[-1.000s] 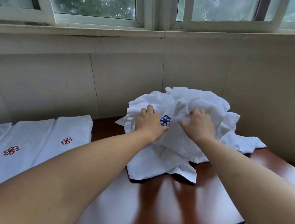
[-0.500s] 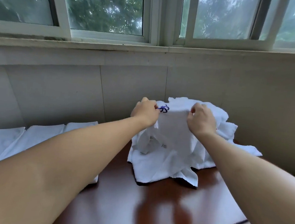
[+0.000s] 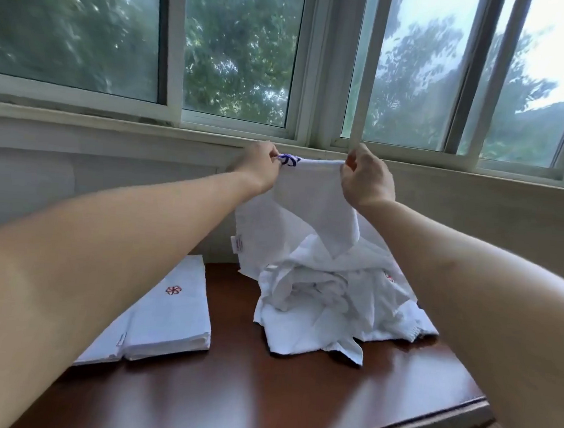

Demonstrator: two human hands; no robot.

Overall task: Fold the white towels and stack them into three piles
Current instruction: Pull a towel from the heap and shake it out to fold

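A white towel with a blue flower mark (image 3: pixel 312 196) hangs in the air in front of the window sill. My left hand (image 3: pixel 260 170) pinches its top edge by the blue mark, and my right hand (image 3: pixel 364 176) pinches the same edge further right. Its lower part still drapes onto a crumpled heap of white towels (image 3: pixel 328 298) on the table. Left of the heap lie folded white towels with a red flower mark (image 3: pixel 168 313), side by side; my left forearm hides the ones further left.
The dark brown wooden table (image 3: pixel 259 394) stands against a tiled wall under a row of windows (image 3: pixel 239 51). Its front right corner and edge (image 3: pixel 461 402) are near my right forearm. A wood floor shows at the lower right.
Both hands have lifted the blue-marked towel up off the heap, from table height to sill height. The view has tilted upward.
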